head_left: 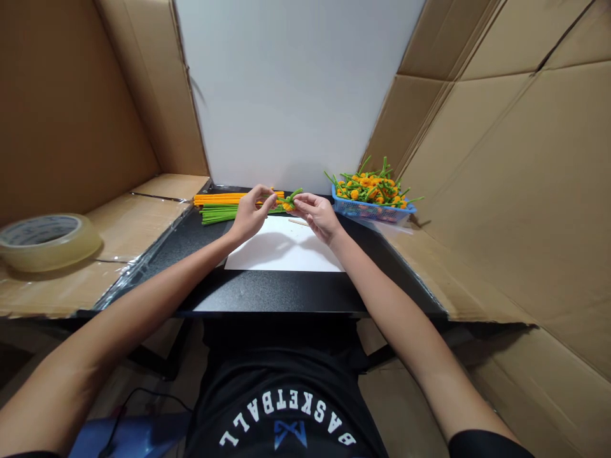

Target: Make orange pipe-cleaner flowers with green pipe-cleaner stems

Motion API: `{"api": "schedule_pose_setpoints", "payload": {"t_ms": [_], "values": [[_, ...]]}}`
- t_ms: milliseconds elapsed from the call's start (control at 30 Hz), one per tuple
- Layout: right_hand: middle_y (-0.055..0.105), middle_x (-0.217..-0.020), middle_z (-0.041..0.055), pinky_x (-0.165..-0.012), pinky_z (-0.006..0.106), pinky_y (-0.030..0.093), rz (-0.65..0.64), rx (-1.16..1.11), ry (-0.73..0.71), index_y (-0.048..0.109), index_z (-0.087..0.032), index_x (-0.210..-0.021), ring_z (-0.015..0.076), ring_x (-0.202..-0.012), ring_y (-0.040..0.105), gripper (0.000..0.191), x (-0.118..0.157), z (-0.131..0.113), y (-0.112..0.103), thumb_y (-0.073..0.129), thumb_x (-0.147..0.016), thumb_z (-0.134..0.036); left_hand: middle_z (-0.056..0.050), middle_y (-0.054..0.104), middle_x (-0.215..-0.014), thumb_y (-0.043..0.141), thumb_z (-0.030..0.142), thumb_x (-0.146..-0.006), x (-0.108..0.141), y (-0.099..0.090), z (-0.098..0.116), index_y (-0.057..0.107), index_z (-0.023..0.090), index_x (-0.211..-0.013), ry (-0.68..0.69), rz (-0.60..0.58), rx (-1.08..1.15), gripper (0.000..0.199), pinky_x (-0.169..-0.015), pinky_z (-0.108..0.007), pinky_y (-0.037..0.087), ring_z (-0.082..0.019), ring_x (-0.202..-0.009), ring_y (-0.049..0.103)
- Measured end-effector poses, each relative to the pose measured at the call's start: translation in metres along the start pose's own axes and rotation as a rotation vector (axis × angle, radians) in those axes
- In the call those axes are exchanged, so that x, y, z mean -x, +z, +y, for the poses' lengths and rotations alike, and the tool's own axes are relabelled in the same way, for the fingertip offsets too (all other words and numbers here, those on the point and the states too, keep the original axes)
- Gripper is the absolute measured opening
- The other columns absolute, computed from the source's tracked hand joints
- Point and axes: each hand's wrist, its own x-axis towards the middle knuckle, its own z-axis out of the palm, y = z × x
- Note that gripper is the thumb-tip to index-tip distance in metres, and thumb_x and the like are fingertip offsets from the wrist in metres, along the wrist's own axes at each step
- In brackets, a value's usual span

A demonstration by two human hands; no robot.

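Black cloth shirt [286, 359]: white curved capitals read "BASKETBALL", upside down in this view; one angular blue emblem [290, 435] sits next to them.
Wide roll of clear yellowish tape [62, 253]: one, lying flat at the left; printing shows inside its core, too indistinct to read.
Small orange-and-green fuzzy piece [287, 205]: one, between the bare left hand [252, 213] and the bare right hand [319, 215], near the far edge of a white rectangular sheet [286, 259].
Right-hand grip: thumb and fingertips closed in a pinch on the right side of the piece.
Left-hand grip: thumb and forefinger almost meet at the piece's left side; whether a strand is caught between them, I cannot tell.
Fuzzy straight stems: two bundles, orange stems [217, 199] and green stems [219, 214], side by side near the left hand; single stems overlap too much to count.
Blue plastic mesh basket [365, 210]: one, at the far right, heaped with orange-and-green fuzzy pieces [370, 186] too tangled to count.
Slim pale stick [298, 222]: one, on the sheet.
Surface: black speckled tabletop [281, 291], with brown cardboard at both sides.
Room: brown cardboard walls [525, 159] flank a plain pale back panel [296, 89]; a black cable [153, 392] hangs below, at lower left.
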Motion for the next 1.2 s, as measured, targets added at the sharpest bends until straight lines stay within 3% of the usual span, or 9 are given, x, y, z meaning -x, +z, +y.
{"api": "schedule_pose_setpoints", "payload": {"t_ms": [133,267,500,667,767,900,1000,1100,1200], "values": [[0.074,-0.081,0.0016,-0.094,0.039,0.059,0.034,0.045,-0.021,0.072,-0.018,-0.081,0.0173,-0.086,0.071,0.039,-0.001,0.003,-0.001,0.093,-0.058,-0.042,-0.006,0.073,-0.096,0.061,0.035,-0.095,0.001,-0.005,0.001,0.067,0.019,-0.098,0.190,-0.010,-0.229,0.017,-0.065,-0.025,0.049,-0.016,-0.086,0.067],[0.074,-0.082,0.0026,-0.092,0.040,0.060,0.091,0.115,-0.064,0.072,-0.018,-0.080,0.0177,-0.084,0.070,0.037,-0.003,0.008,-0.003,0.091,-0.060,-0.042,-0.006,0.073,-0.089,0.065,0.033,-0.093,0.003,-0.005,0.005,0.071,0.020,-0.089,0.423,-0.064,-0.444,0.015,-0.078,-0.032,0.050,-0.018,-0.085,0.065],[0.075,-0.083,0.0040,-0.089,0.042,0.060,0.147,0.166,-0.100,0.073,-0.018,-0.080,0.0192,-0.082,0.071,0.038,-0.004,0.013,-0.003,0.090,-0.060,-0.045,-0.004,0.074,-0.083,0.068,0.044,-0.091,0.007,0.002,0.005,0.072,0.020,-0.090,0.432,-0.069,-0.389,0.024,-0.071,-0.029,0.049,-0.016,-0.076,0.065],[0.075,-0.084,0.0036,-0.092,0.042,0.060,0.097,0.144,-0.069,0.072,-0.018,-0.081,0.0195,-0.084,0.072,0.040,-0.005,0.013,-0.005,0.090,-0.060,-0.047,-0.006,0.076,-0.086,0.068,0.045,-0.089,0.006,0.001,0.009,0.074,0.020,-0.089,0.228,-0.033,-0.244,0.026,-0.066,-0.028,0.048,-0.018,-0.079,0.067],[0.074,-0.081,0.0026,-0.092,0.042,0.060,0.065,0.126,-0.068,0.072,-0.018,-0.081,0.0194,-0.084,0.072,0.042,-0.006,0.013,-0.005,0.091,-0.059,-0.048,-0.008,0.077,-0.093,0.074,0.048,-0.082,0.001,0.001,0.009,0.075,0.020,-0.088,-0.014,0.014,-0.025,0.029,-0.066,-0.028,0.048,-0.020,-0.086,0.069],[0.073,-0.083,0.0032,-0.091,0.042,0.060,0.074,0.183,-0.094,0.071,-0.018,-0.082,0.0195,-0.083,0.071,0.043,-0.006,0.013,-0.004,0.089,-0.061,-0.051,-0.009,0.076,-0.095,0.087,0.052,-0.061,-0.003,0.002,0.003,0.073,0.019,-0.085,-0.374,0.024,0.268,0.043,-0.062,-0.028,0.046,-0.021,-0.084,0.068],[0.073,-0.083,0.0037,-0.088,0.042,0.060,0.084,0.263,-0.133,0.070,-0.018,-0.083,0.0199,-0.082,0.071,0.042,-0.004,0.013,-0.002,0.086,-0.063,-0.052,-0.010,0.075,-0.093,0.089,0.055,-0.058,-0.001,0.005,-0.001,0.072,0.019,-0.082,-0.578,0.030,0.373,0.047,-0.068,-0.029,0.045,-0.022,-0.088,0.068],[0.073,-0.084,0.0043,-0.083,0.041,0.060,0.103,0.391,-0.179,0.070,-0.019,-0.083,0.0201,-0.078,0.070,0.033,0.001,0.013,0.002,0.081,-0.071,-0.047,-0.010,0.075,-0.090,0.089,0.057,-0.055,0.004,0.011,-0.005,0.072,0.019,-0.081,-0.663,0.074,0.443,0.049,-0.070,-0.030,0.045,-0.022,-0.086,0.067],[0.072,-0.090,0.0054,-0.084,0.040,0.058,0.118,0.534,-0.270,0.070,-0.021,-0.082,0.0203,-0.081,0.069,0.019,0.008,0.013,0.009,0.076,-0.078,-0.039,-0.007,0.074,-0.083,0.087,0.059,-0.057,0.008,0.016,-0.008,0.072,0.019,-0.081,-0.638,0.151,0.389,0.048,-0.066,-0.030,0.045,-0.020,-0.081,0.067]]}}
